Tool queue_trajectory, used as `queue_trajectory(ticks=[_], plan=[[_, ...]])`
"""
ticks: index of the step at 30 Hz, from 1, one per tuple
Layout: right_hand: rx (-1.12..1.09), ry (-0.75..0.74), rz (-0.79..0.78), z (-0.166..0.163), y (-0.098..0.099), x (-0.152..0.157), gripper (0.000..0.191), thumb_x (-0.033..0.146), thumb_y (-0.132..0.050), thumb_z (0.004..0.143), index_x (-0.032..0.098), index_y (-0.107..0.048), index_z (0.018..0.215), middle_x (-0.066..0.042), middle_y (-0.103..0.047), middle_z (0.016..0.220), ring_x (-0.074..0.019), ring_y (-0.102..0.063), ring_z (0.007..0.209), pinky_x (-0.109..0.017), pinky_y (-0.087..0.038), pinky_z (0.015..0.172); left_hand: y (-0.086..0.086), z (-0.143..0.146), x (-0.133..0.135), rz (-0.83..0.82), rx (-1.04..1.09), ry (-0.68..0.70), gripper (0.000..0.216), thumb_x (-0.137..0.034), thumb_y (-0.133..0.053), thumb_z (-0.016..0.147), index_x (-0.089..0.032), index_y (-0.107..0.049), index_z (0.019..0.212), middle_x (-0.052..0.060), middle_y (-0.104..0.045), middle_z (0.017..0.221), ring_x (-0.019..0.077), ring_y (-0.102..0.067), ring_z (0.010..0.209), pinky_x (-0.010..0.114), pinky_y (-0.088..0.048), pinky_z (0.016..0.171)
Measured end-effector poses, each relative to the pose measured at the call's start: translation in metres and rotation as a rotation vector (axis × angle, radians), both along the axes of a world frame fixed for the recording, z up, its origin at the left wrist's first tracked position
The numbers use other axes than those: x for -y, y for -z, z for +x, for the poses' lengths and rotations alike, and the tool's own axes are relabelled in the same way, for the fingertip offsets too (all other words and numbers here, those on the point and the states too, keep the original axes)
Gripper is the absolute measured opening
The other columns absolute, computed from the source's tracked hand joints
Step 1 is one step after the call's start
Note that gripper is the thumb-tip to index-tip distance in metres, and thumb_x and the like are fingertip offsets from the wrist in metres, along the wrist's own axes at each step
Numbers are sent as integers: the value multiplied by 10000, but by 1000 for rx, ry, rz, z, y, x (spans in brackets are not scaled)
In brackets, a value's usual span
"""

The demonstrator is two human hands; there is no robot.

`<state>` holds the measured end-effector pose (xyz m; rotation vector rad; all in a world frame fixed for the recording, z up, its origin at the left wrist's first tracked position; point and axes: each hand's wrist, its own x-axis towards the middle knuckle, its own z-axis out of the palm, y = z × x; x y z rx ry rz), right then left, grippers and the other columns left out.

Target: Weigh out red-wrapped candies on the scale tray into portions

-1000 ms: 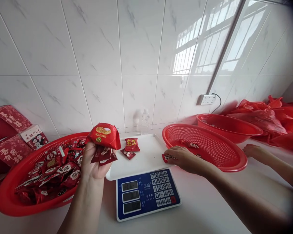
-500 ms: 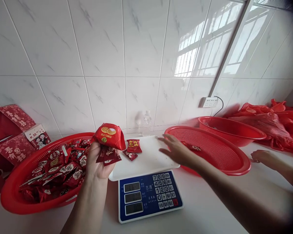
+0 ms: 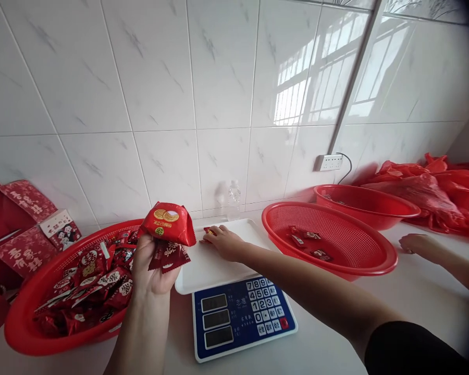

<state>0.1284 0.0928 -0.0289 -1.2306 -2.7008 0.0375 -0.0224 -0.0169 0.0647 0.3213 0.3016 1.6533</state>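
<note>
Wall [image 3: 160, 78]: large glossy white tiles with faint grey veining.
Light: daylight; a barred window's reflection [image 3: 297, 88] shows on the tiles.
Socket [image 3: 330, 162]: white power strip, cable attached.
Counter [image 3: 414, 297]: white, possibly stone.

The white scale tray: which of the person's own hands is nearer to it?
Right. The right hand rests on the white scale tray, over small packets there. The left hand is raised beside the tray's left edge, holding red snack packets.
</note>
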Motion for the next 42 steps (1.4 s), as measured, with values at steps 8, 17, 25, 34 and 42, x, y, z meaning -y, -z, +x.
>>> queue_trajectory(ticks=[8, 17, 25, 34, 42], plan=[[-96, 207, 114, 46, -29, 9, 324, 189, -399, 909, 209, -452, 1228, -113, -597, 1146, -204, -605, 842, -285, -427, 636, 6, 9, -9, -71, -5, 46, 249, -326, -461, 920, -178, -651, 985, 31, -692, 729, 126, -624, 541, 213, -531, 504], [-159, 614, 192, 154, -54, 24, 356, 205, -418, 886, 175, -520, 1225, -176, -483, 1325, -351, -440, 1208, -435, -458, 796, 22, 29, -22, -154, -58, 47, 205, -215, -469, 909, -160, -647, 995, 14, -678, 682, 119, -596, 488, 231, -528, 498], [-725, 91, -146, 84, -55, 57, 497, 434, -518, 876, 283, -440, 1344, -107, -572, 1258, -259, -578, 1068, -445, -475, 876, 46, 48, -29, -73, -305, 44, 126, -167, -680, 742, -150, -615, 848, 3, -657, 736, 117, -622, 610, 218, -528, 566], [-1103, -167, -775, 41, -39, 59, 628, 478, -547, 842, 235, -333, 1381, -35, -577, 913, -165, -576, 822, -297, -553, 576, 61, 50, -34, 74, -661, -104, 381, -327, -715, 737, -239, -553, 1071, 2, -658, 885, 136, -645, 741, 198, -491, 590], [-1172, -88, -604, 54, -31, 42, 464, 342, -628, 796, 218, -462, 1212, -53, -616, 961, -166, -603, 815, -297, -505, 626, 69, 48, -43, -12, -765, -208, 470, -410, -751, 681, -230, -540, 1060, 13, -638, 919, 103, -608, 634, 182, -463, 502]])
